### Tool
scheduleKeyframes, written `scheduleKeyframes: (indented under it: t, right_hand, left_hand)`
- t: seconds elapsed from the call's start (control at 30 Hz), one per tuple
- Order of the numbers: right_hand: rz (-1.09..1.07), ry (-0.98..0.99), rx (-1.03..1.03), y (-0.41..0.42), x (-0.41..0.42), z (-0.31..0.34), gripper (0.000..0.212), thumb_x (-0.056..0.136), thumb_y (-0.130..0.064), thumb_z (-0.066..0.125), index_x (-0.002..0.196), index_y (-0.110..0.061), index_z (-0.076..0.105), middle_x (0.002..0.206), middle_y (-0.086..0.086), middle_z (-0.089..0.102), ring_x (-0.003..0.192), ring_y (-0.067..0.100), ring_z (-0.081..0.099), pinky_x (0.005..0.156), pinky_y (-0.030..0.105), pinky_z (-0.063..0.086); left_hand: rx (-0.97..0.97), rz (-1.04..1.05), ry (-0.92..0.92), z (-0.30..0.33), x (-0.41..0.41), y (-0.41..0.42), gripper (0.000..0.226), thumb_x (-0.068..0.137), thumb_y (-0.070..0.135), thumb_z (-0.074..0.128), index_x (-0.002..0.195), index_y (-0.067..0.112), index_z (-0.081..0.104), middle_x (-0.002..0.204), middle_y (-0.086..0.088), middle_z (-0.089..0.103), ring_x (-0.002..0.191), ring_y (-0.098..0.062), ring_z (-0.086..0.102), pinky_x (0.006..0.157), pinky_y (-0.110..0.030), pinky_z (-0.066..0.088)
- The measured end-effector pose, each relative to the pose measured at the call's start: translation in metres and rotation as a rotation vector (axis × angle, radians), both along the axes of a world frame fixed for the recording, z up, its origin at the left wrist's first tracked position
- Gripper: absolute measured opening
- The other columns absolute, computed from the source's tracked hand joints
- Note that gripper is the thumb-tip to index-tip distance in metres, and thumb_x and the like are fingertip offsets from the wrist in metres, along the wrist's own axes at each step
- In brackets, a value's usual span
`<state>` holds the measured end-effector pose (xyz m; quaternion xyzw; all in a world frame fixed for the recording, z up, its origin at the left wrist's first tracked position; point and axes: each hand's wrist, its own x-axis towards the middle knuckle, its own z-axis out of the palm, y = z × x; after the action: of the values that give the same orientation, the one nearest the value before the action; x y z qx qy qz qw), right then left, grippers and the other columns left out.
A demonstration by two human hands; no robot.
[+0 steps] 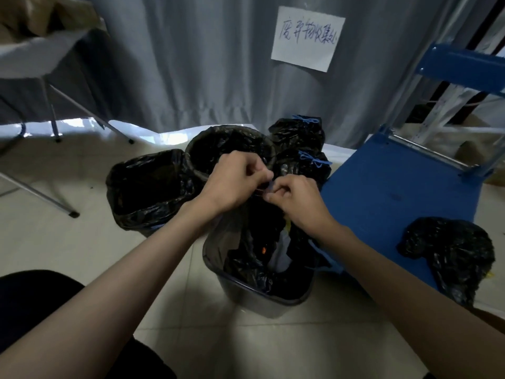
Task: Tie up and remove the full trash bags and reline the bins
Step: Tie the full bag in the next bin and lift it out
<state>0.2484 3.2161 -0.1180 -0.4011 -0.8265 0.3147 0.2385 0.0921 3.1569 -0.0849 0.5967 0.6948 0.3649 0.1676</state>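
Your two hands meet right above the near bin, the grey one on the floor in front of you. Inside it sits a full black trash bag, and its top is pulled up toward your hands. Your left hand has its fingers curled and pinches the blue string at the bag's mouth. Your right hand pinches the same string from the other side, fingers curled too. The two hands almost touch.

More of the blue string hangs down by your right wrist, over the bin's right edge.

Behind your hands stand two more bins. The round bin has a black liner in it and is open on top. The bin on the left also has a black liner folded over its rim.

Just right of the round bin sit two tied black bags, one behind the other, each with a blue bow on top.

On your right is a blue chair, close to the near bin. A loose black bag lies on its seat near the front edge.

On the grey curtain hangs a white paper sign with handwritten Chinese words; the writing is too blurry to read for sure.

At the far left stands a table with metal legs.
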Motion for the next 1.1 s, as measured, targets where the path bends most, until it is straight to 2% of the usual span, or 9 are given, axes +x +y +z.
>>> scheduleKeyframes:
  t: [0.1,0.17,0.3,0.37,0.53,0.67,0.73,0.87,1.1]
  right_hand:
    - [0.017,-0.067,-0.099,0.002,0.005,-0.017,0.023,0.082,-0.001,0.071,0.070,0.014,0.059,0.076,0.003,0.072,0.061,-0.013,0.057,0.062,0.003,0.040]
    - [-0.018,-0.072,-0.183,0.006,0.013,-0.032,0.033,0.082,-0.003,0.074,0.068,0.017,0.051,0.084,0.006,0.076,0.069,-0.015,0.062,0.068,0.008,0.049]
    - [-0.031,0.019,-0.135,0.006,0.008,-0.014,0.012,0.078,-0.013,0.080,0.079,-0.007,0.070,0.067,-0.004,0.066,0.058,0.000,0.054,0.061,0.014,0.045]
    - [0.010,0.123,-0.129,0.000,0.001,0.003,0.019,0.077,-0.020,0.082,0.092,-0.023,0.072,0.061,-0.003,0.056,0.051,0.001,0.046,0.054,0.013,0.038]
    - [0.029,0.198,-0.216,-0.008,-0.003,0.013,0.011,0.088,-0.022,0.071,0.089,-0.013,0.078,0.072,0.015,0.069,0.056,0.010,0.058,0.058,0.028,0.054]
    - [-0.011,0.244,-0.229,-0.004,0.004,0.013,0.030,0.099,-0.018,0.055,0.078,-0.011,0.074,0.071,0.005,0.068,0.056,0.005,0.058,0.057,0.018,0.052]
    - [-0.011,0.242,-0.231,-0.003,0.007,0.013,0.033,0.101,-0.018,0.052,0.080,-0.008,0.075,0.071,0.005,0.066,0.059,0.007,0.058,0.059,0.020,0.052]
    - [0.008,0.230,-0.236,-0.004,0.009,0.015,0.032,0.101,-0.019,0.052,0.085,-0.006,0.075,0.070,0.002,0.065,0.060,0.006,0.058,0.059,0.019,0.052]
    - [-0.079,0.252,-0.159,0.005,0.023,0.025,0.036,0.101,-0.019,0.052,0.069,-0.015,0.069,0.063,-0.002,0.062,0.056,0.005,0.056,0.057,0.020,0.051]
  left_hand:
    - [0.109,0.011,-0.226,0.015,-0.001,-0.001,0.016,0.090,0.023,0.070,0.076,0.015,0.068,0.066,0.004,0.060,0.058,-0.003,0.051,0.062,-0.020,0.043]
    - [0.161,0.003,-0.327,0.024,-0.003,-0.002,0.016,0.091,0.021,0.068,0.076,0.017,0.065,0.066,0.000,0.057,0.057,-0.005,0.050,0.061,-0.020,0.042]
    - [0.208,-0.044,-0.405,0.031,0.002,-0.001,0.015,0.092,0.018,0.067,0.077,0.017,0.066,0.063,-0.003,0.057,0.057,-0.009,0.051,0.060,-0.020,0.042]
    - [0.210,-0.095,-0.431,0.036,0.007,-0.001,0.012,0.092,0.015,0.067,0.082,0.008,0.068,0.066,-0.008,0.059,0.056,-0.009,0.052,0.060,-0.019,0.043]
    - [0.212,-0.220,-0.465,0.036,0.009,-0.001,0.013,0.086,0.011,0.074,0.096,0.005,0.069,0.082,-0.016,0.066,0.067,-0.015,0.059,0.067,-0.024,0.050]
    - [0.034,-0.116,-0.187,0.007,-0.008,0.003,0.061,0.063,0.020,0.092,0.113,0.023,0.058,0.094,-0.006,0.065,0.066,-0.013,0.057,0.075,-0.034,0.054]
    - [-0.130,-0.086,-0.017,-0.009,-0.008,0.001,0.052,0.060,0.028,0.093,0.101,0.018,0.065,0.080,0.002,0.069,0.066,-0.008,0.060,0.075,-0.030,0.053]
    - [-0.253,-0.087,0.063,-0.036,0.004,-0.001,0.022,0.065,0.027,0.090,0.071,0.017,0.071,0.066,0.004,0.070,0.065,-0.006,0.064,0.065,-0.021,0.049]
    - [-0.315,-0.113,0.110,-0.052,0.004,0.000,0.023,0.066,0.026,0.090,0.059,0.022,0.069,0.061,0.005,0.068,0.056,0.002,0.054,0.055,-0.010,0.035]
